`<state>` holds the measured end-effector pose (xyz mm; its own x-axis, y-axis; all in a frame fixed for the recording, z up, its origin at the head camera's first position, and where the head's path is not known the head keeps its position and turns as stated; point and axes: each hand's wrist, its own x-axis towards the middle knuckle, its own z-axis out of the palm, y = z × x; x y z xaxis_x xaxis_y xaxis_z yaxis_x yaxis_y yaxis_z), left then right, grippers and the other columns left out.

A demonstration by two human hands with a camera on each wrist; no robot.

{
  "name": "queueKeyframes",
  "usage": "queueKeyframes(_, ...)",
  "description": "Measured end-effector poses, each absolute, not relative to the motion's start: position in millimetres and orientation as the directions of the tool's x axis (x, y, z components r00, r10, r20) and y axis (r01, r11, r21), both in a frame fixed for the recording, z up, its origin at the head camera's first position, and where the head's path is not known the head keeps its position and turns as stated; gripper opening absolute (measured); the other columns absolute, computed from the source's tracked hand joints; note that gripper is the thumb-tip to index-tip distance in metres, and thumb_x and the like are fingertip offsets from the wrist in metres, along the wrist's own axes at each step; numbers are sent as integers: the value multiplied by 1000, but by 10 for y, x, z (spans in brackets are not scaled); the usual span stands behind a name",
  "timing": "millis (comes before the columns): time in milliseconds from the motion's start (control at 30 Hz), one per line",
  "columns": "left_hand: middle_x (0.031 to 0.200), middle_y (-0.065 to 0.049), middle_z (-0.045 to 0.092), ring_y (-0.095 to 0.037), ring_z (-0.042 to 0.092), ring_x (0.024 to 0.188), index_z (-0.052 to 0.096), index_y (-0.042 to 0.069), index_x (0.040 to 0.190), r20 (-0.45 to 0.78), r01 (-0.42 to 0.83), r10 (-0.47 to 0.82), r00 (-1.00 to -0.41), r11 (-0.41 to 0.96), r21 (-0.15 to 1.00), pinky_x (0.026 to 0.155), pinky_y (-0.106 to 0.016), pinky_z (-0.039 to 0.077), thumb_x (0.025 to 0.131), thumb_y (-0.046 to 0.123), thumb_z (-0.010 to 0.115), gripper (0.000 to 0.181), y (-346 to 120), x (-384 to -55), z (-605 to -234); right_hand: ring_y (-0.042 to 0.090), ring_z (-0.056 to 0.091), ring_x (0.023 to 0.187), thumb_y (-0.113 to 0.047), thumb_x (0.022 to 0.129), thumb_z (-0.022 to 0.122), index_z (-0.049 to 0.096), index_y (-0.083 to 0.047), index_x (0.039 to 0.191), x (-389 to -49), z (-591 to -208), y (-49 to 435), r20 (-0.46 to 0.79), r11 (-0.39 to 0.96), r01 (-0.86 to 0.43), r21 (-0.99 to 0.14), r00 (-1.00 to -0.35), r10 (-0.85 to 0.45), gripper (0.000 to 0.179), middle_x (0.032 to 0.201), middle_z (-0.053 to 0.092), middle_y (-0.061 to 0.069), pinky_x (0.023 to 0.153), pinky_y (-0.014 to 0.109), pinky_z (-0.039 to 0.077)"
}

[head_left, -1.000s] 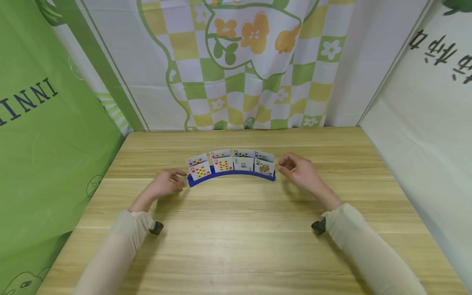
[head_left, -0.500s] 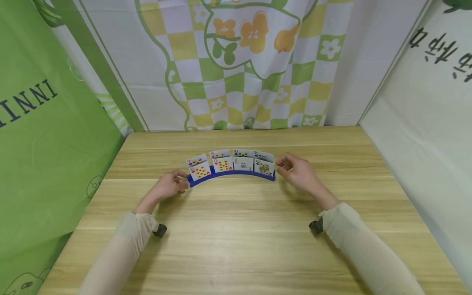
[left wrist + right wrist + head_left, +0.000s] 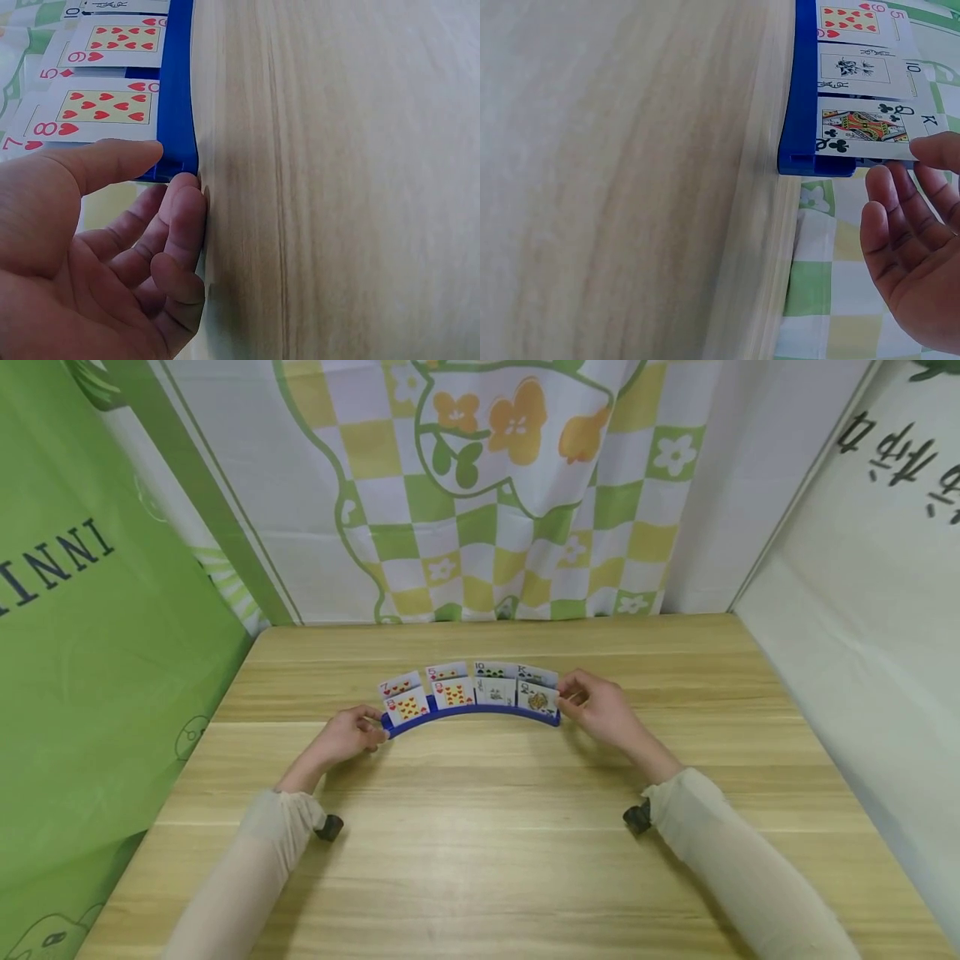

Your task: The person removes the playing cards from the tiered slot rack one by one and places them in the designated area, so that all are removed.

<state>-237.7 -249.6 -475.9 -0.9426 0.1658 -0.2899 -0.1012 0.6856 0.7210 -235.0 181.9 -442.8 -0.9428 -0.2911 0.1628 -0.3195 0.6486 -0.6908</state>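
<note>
A curved blue card holder (image 3: 471, 711) stands on the table with playing cards upright in two rows. The front row has the eight of hearts (image 3: 105, 109), the nine of hearts (image 3: 453, 695), a joker (image 3: 855, 69) and the queen of clubs (image 3: 865, 129); a seven, a five, a ten and a king show partly behind. My left hand (image 3: 347, 734) grips the holder's left end, thumb (image 3: 135, 156) on top and fingertips at the end. At the other end my right hand (image 3: 600, 706) pinches the queen of clubs by its outer edge, thumb in front, fingers behind.
The wooden table (image 3: 480, 843) reaches back to a checked curtain (image 3: 510, 543). A green cloth (image 3: 97, 652) hangs on the left and a white one (image 3: 847, 635) on the right. Dark wrist cameras (image 3: 328, 827) sit at both sleeves.
Both hands have moved inward: the left from beside the holder onto its left end, the right from a small gap onto the queen's edge. The holder and cards stay in place.
</note>
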Motion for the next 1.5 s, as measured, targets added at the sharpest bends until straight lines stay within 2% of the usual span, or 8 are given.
queueKeyframes(300, 99, -14, 66, -16, 63, 75, 56, -5, 126, -283, -110, 152, -947, 674, 731, 67, -26, 49, 91, 15, 69, 43, -2469, -2392, -4779, 25, 68, 88, -14, 95, 65, 65, -7, 107, -2351, -4433, 1829, 195, 646, -341, -683, -937, -288, 14, 98, 72, 11, 79, 41, 57)
queueKeyframes(667, 98, -14, 66, -16, 63, 75, 56, -6, 124, -278, -108, 154, -948, 666, 738, 67, -27, 50, 91, 14, 68, 41, -2452, -2393, -4771, 26, 68, 86, -12, 94, 66, 65, -5, 109, -2342, -4385, 1878, 239, 648, -340, -682, -940, -243, 17, 97, 73, 13, 78, 41, 57)
queueKeyframes(1167, 101, -17, 67, -16, 64, 76, 56, -6, 125, -295, -117, 154, -943, 677, 727, 69, -26, 50, 92, 15, 68, 41, -2451, -2384, -4769, 22, 62, 84, -13, 95, 64, 63, -3, 110, -2309, -4328, 2059, 215, 614, -284, -737, -959, -186, 18, 97, 69, 13, 72, 24, 51)
queueKeyframes(1500, 101, -16, 68, -15, 63, 76, 56, -7, 125, -290, -106, 162, -943, 681, 725, 68, -26, 50, 92, 15, 66, 41, -2467, -2378, -4759, 16, 59, 80, -14, 97, 61, 63, -3, 110, -2271, -4301, 2234, 216, 613, -254, -749, -967, -136, 18, 95, 69, 14, 67, 21, 49)
